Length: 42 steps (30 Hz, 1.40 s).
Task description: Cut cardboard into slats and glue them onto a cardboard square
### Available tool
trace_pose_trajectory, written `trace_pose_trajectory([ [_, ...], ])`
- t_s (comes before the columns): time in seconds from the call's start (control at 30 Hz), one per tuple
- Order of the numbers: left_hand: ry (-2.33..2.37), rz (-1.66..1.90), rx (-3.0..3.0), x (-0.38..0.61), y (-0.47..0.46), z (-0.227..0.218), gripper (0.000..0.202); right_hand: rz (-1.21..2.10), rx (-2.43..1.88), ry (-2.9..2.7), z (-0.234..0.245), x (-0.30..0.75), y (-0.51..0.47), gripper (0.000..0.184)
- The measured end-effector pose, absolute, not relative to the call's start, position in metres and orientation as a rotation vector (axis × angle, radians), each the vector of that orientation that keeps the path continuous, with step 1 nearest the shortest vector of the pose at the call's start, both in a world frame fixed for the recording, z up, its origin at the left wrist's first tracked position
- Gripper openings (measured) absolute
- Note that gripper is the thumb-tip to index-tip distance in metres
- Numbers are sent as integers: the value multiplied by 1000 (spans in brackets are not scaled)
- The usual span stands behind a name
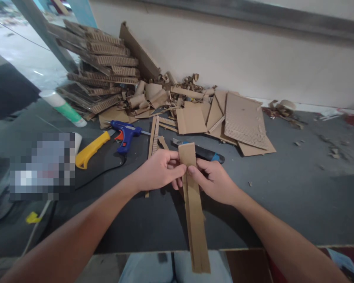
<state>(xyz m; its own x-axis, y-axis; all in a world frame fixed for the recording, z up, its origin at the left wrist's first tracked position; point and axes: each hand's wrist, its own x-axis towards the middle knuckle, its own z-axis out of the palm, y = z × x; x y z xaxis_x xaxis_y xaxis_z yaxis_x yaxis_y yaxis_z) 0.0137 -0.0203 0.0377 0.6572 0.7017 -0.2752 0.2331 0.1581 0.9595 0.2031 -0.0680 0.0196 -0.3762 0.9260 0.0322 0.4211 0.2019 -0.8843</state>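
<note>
Between my two hands is a long, narrow cardboard strip (196, 212), creased lengthwise, its lower end hanging past the table's front edge. My left hand (162, 169) pinches its left side near the top, thumb on the face and fingers behind. From the right, my right hand (214, 179) grips the same strip, its thumb tip close to the left one. Just beyond the strip lies a black and blue utility knife (211, 154), partly covered by it. Thin corrugated strips (155, 135) lie near my left fingers.
A blue glue gun (126, 133), a yellow-handled tool (93, 149) and a white-green tube (63, 108) lie to the left, with a black cable (103, 173) running across the table. Cardboard stacks (106, 59), scraps (153, 94) and flat sheets (244, 118) line the wall.
</note>
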Motion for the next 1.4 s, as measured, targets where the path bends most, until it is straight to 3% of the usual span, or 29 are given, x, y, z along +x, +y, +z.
trace_pose_trajectory([
  [1.4,947,443,1506,15,-25,35,10,864,-1400,-1885,11,202,-67,34],
])
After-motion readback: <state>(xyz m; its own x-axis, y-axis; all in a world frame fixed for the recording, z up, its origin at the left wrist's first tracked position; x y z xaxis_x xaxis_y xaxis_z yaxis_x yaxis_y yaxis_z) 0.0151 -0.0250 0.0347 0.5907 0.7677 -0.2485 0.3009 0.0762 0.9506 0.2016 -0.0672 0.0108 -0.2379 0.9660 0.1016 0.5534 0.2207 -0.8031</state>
